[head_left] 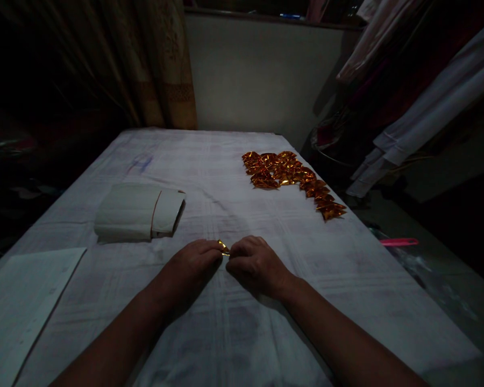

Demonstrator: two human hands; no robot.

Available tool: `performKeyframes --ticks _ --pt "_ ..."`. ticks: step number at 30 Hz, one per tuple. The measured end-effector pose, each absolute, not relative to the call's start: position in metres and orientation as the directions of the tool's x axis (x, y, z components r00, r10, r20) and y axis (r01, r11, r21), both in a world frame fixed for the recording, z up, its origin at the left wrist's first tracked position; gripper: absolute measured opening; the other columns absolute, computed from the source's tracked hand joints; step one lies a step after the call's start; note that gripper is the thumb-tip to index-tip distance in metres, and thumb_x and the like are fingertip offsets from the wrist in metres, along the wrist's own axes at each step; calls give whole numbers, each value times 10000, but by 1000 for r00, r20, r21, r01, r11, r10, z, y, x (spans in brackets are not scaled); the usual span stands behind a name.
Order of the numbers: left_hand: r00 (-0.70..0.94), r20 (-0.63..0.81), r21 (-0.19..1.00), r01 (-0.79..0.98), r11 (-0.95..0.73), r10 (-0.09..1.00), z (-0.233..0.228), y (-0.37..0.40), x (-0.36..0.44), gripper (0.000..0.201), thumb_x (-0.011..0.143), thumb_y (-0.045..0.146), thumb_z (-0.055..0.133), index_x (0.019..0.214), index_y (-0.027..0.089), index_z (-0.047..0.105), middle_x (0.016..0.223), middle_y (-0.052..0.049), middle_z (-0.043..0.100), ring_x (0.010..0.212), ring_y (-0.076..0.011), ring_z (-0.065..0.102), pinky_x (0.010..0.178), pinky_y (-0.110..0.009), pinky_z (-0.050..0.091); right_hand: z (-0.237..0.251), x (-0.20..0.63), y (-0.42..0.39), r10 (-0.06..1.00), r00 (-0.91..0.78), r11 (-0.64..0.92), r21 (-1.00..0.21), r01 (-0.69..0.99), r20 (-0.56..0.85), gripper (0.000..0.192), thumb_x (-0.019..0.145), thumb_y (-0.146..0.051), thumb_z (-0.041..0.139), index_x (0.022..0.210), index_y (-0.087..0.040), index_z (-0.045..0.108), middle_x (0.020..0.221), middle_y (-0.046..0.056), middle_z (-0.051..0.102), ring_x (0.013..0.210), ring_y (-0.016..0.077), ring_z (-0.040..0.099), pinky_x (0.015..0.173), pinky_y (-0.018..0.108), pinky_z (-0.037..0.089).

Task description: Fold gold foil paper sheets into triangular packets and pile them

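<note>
Nearest me, left hand (191,269) and right hand (256,266) meet at table centre, fingertips pinched together on one small gold foil piece (223,247); both hands closed tight around it, resting on the white cloth (226,333). At 9 o'clock, a sheet of paper (20,301). Farther, at 10 o'clock, I note a folded white bundle (139,212). At 1 o'clock, well apart from the hands, a heap of folded gold foil pieces (290,177). Beyond, at 2 o'clock, hanging clothes (419,107).
</note>
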State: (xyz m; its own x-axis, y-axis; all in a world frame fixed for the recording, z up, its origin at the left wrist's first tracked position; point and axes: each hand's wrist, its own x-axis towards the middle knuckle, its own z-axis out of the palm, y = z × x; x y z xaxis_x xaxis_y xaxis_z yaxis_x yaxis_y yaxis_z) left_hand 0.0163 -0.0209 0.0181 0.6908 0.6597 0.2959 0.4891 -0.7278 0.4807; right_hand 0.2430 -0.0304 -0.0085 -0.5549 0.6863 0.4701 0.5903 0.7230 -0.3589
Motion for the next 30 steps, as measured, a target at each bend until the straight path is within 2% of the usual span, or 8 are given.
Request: performKeyframes --ticks 2,4,7,16,22,30 --pt "671 293 520 487 -702 682 21 -23 16 209 988 153 486 1068 206 672 1148 -74 715 1064 -200 659 939 -377 553 -6 242 -32 692 -577 721 -383 577 435 112 909 -203 686 825 -258 736 975 8 736 889 175 618 808 336 400" --pt "652 286 553 486 -677 702 21 -23 17 186 972 148 509 1049 214 665 1160 -67 713 1080 -198 656 958 -374 542 -5 242 -31 725 -560 689 -433 581 400 51 908 -233 699 917 -262 740 1019 30 736 945 195 630 839 349 419" --pt "638 258 596 487 -639 726 19 -23 17 152 954 144 530 1003 221 651 1142 -51 714 1063 -192 660 950 -362 536 -8 244 -28 772 -520 635 -482 603 367 104 909 -267 705 1009 -265 735 1052 55 726 1002 217 628 864 372 437" --pt "630 173 629 520 -577 757 22 -25 17 90 927 186 604 1004 232 603 1078 -30 699 1002 -201 641 898 -350 511 -11 240 -24 834 -459 548 -549 631 305 50 917 -229 691 919 -250 736 1049 31 718 1019 207 620 883 392 403" --pt "613 161 650 524 -551 773 20 -27 18 114 957 212 571 1061 240 606 1067 -29 687 994 -196 629 897 -347 497 -6 233 -24 864 -417 501 -546 671 281 42 893 -215 717 855 -223 699 1004 31 714 983 208 606 865 382 389" --pt "603 174 649 525 -551 779 25 -29 20 174 1001 278 477 1077 238 630 993 -41 683 913 -194 626 852 -341 506 -4 222 -31 881 -389 471 -426 773 268 58 950 -234 622 899 -208 630 1014 75 697 981 242 583 866 400 391"
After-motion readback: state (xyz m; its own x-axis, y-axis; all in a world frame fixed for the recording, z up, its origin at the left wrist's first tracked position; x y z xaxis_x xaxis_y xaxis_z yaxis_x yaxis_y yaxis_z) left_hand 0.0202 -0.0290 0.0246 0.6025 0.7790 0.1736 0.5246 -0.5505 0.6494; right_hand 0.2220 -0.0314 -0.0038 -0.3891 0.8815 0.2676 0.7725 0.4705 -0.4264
